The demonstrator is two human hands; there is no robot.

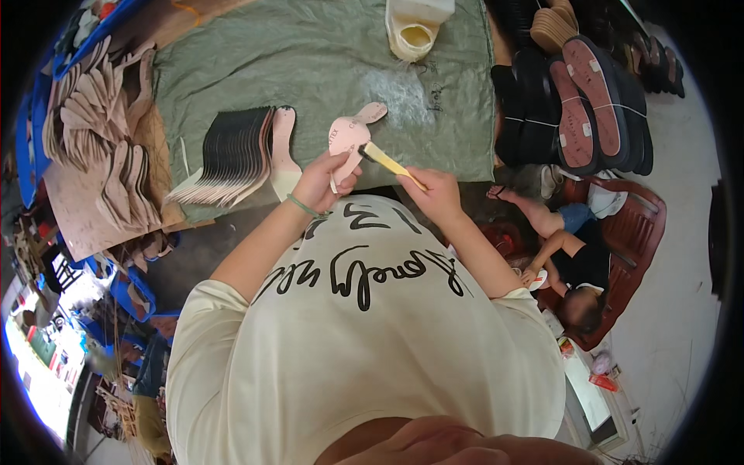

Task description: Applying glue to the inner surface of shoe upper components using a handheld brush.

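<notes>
My left hand (319, 183) is closed on the lower end of a pink shoe insole (348, 135) with printing on its face. In my right hand (437, 195) is a brush (394, 165) with a yellow handle, gripped near its end. The dark bristle end of the brush meets the right edge of the insole, close to my left fingers. Left of my hands, a fanned row of insoles (239, 151) with dark edges and pale ends lies on the green woven sheet (310, 58). One more pink insole (284, 133) lies at the row's right end.
A whitish cut-open jug (419, 9) with yellowish contents stands at the sheet's far edge. Loose insoles (93, 108) are heaped at the left. Tied shoe soles (593, 101) are piled at the right. A person (577, 256) sits by a reddish-brown chair (632, 232) at the right.
</notes>
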